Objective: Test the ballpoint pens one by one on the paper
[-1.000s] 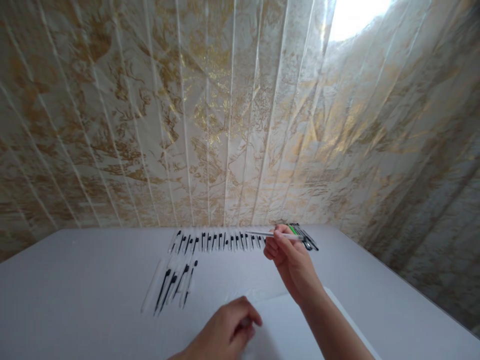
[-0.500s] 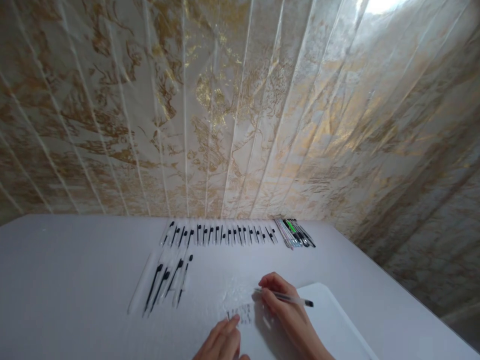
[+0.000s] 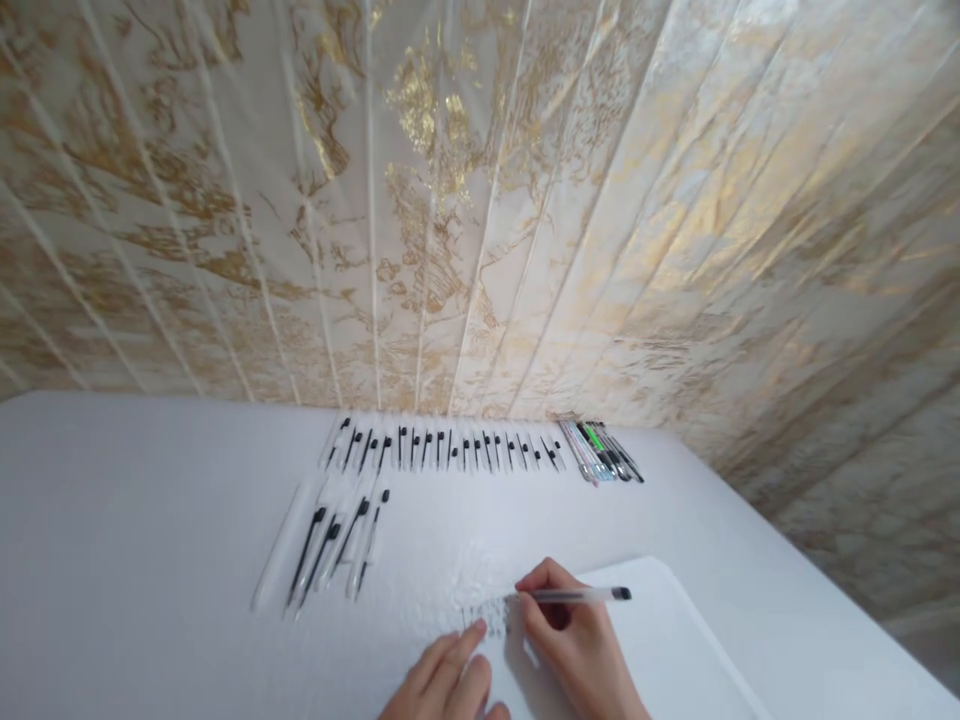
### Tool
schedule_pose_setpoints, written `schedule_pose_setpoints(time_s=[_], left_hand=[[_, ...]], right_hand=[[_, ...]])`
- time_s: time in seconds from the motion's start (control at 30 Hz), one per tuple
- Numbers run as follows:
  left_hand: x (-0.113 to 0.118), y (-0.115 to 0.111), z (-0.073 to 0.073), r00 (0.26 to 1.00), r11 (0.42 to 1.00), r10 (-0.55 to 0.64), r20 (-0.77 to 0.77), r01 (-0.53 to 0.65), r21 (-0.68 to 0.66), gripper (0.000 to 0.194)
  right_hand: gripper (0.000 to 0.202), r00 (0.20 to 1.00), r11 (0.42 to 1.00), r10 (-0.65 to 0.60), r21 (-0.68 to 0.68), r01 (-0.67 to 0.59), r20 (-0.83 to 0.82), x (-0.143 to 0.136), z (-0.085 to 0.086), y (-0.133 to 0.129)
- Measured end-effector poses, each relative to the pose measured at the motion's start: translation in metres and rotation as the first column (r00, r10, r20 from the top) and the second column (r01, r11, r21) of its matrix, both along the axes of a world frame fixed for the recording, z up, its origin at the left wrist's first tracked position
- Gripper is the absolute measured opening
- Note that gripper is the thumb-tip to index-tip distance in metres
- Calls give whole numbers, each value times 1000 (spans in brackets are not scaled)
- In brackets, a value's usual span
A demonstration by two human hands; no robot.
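My right hand (image 3: 574, 635) pinches a clear pen (image 3: 577, 595) with a black end, its tip pointing left over small dark marks (image 3: 495, 613) on a pale surface. Just left of it, my left hand (image 3: 446, 675) rests with a fingertip beside those marks; its fingers lie flat and nothing shows in them. Under and beside the right hand is a white board (image 3: 667, 620) with a raised-looking edge. What the marks say is too small to read.
Several clear pens with black caps (image 3: 341, 550) lie at the left on the white table (image 3: 150, 520). A row of similar pens (image 3: 450, 450) stretches along the back, ending in a bundle of coloured pens (image 3: 600, 450). A gold-patterned curtain (image 3: 420, 250) hangs behind.
The camera view has tilted down slightly. My right hand has turned the pen to lie nearly level, its tip closer to the marks. My left hand remains beside them.
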State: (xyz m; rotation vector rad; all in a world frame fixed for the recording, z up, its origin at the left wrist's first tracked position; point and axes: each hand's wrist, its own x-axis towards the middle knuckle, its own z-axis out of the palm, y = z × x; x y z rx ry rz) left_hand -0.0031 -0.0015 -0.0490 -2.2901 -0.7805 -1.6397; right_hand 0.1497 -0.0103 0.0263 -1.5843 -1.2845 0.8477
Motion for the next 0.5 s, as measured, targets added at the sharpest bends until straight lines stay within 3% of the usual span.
schedule_pose_setpoints(time_s=[0.17,0.37,0.5], left_hand=[[-3,0,19,996,998,-43,-80,46,37,35],[-9,-1,25,990,997,-25,-139,35,70,37],[-13,-2,36,982,998,-34,-185,43,48,34]], right_hand=[[11,998,998,55,-17,-55,43,3,2,-1],[11,995,997,68,-36,-66,79,3,5,0],[10,994,996,78,-38,-75,82,4,5,0]])
